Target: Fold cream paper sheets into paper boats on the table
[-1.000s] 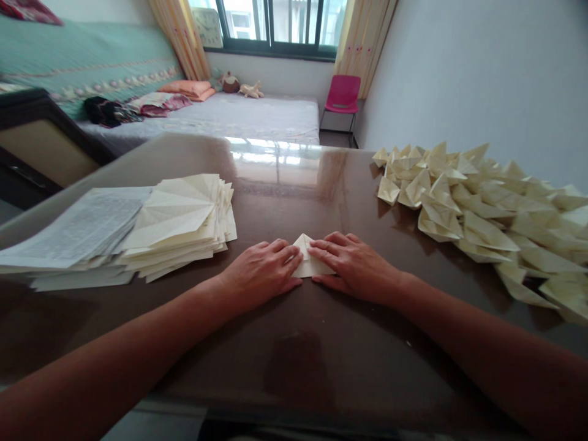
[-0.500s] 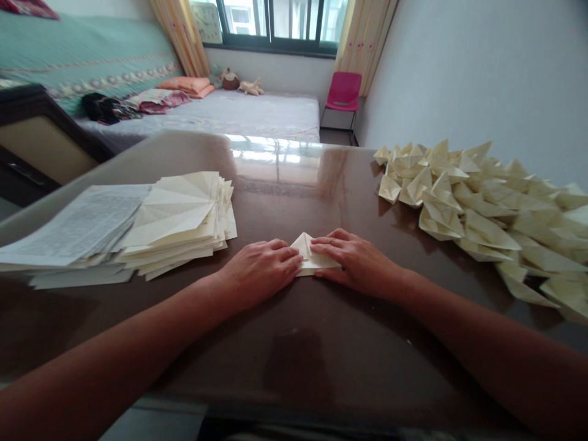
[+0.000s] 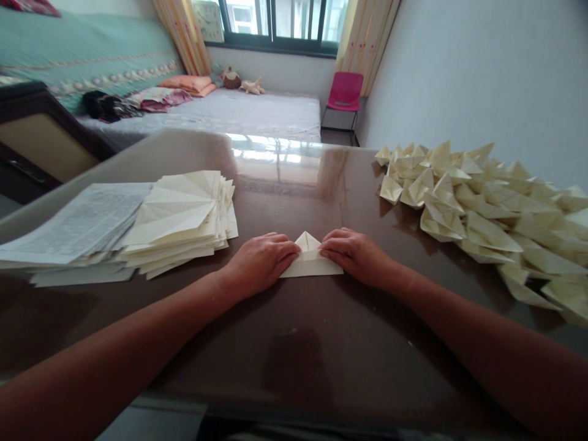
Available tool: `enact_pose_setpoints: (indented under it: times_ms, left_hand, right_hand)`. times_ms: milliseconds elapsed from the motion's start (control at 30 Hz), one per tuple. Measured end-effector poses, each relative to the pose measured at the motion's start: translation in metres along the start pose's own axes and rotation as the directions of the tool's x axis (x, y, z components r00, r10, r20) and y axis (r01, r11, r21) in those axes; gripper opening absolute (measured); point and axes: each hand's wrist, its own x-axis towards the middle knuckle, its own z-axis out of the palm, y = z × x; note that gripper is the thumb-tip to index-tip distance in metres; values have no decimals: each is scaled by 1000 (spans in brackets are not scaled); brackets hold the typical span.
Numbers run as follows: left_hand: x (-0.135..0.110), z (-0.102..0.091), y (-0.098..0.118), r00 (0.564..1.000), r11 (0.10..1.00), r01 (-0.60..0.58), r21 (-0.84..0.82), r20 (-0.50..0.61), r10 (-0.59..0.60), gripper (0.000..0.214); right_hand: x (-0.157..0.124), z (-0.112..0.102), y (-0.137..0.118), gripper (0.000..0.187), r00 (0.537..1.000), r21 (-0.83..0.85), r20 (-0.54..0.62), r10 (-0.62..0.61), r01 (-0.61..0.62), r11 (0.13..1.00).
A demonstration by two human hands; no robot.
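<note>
Folded paper more visible than before

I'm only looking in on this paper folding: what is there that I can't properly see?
All in the head view:
Folded paper: parts of both sides, covered by the fingers of the left hand and right hand.
Printed sheet: its text, too small and blurred to read.
Pile of folded pieces: cut off by the right edge; pieces overlap, so no full count.
Red cloth: cut off by the top edge.

Both hands hold a folded cream paper on the glossy brown table.
</note>
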Motion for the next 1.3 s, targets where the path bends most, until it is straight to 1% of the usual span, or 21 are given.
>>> enact_pose_setpoints:
  times_ms: [100, 167, 300, 367, 433, 500, 533, 600, 667, 800, 933, 1000, 1067, 1100, 1167, 1233, 1300]
  left_hand:
    - [4, 3, -2, 996, 995, 87, -45, -8, -87, 25]
    - [5, 6, -3, 993, 992, 115, -45, -11, -115, 25]
    - [6, 13, -3, 991, 991, 126, 50, -43, -124, 25]
    - [5, 14, -2, 990, 986, 122, 116, -84, -112, 25]
    - [3, 12, 1, 988, 977, 64, 205, -153, -32, 27]
    - [1, 9, 8, 972, 953, -52, 299, -203, 117, 26]
    - [0, 7, 12, 959, 934, -116, 337, -207, 194, 25]
    - [-2, 5, 21, 939, 900, -213, 381, -175, 296, 24]
    - [-4, 6, 27, 939, 884, -258, 390, -112, 324, 24]
    - [-5, 12, 29, 963, 898, -249, 363, -5, 269, 26]
    - [-5, 16, 26, 973, 899, -224, 377, 38, 227, 28]
    - [-4, 15, 27, 976, 898, -217, 383, 59, 211, 29]
    - [-4, 15, 28, 978, 900, -209, 382, 69, 198, 30]
    - [-4, 14, 28, 979, 901, -205, 382, 71, 193, 30]
    - [-4, 14, 29, 980, 903, -198, 382, 76, 183, 29]
    - [-4, 13, 30, 980, 902, -197, 384, 84, 179, 28]
    - [-4, 13, 30, 980, 900, -200, 388, 87, 180, 28]
  right_hand:
    - [3, 4, 3, 22, 994, 11, -20, 109, -109, 994]
    - [5, 5, 2, 19, 989, -6, -17, 149, -149, 989]
    - [7, 6, -5, 16, 983, -89, -7, 185, -185, 979]
    - [7, 6, -8, 17, 980, -137, -3, 201, -199, 970]
    - [7, 5, -9, 19, 977, -174, -1, 215, -212, 962]
    - [6, 6, -9, 19, 975, -191, 2, 222, -218, 957]
    - [6, 6, -8, 19, 975, -193, 5, 221, -216, 957]
    - [6, 6, -7, 19, 977, -193, 7, 213, -207, 959]
    - [6, 7, -7, 19, 979, -198, 2, 205, -200, 959]
    - [6, 7, -6, 19, 980, -205, -9, 198, -196, 959]
    - [5, 7, -8, 20, 980, -217, -1, 200, -195, 957]
    - [3, 6, -13, 21, 985, -279, -8, 175, -170, 945]
    - [-1, 4, -22, 21, 994, -405, -20, 104, -103, 908]
    - [-4, 4, -27, 22, 998, -479, -15, 59, -59, 876]
    - [-8, 3, -39, 25, 999, -574, 51, -6, 35, 818]
    - [-12, 4, -48, 27, 994, -631, 112, -10, 79, 772]
    - [-15, 6, -53, 28, 990, -667, 139, 7, 89, 739]
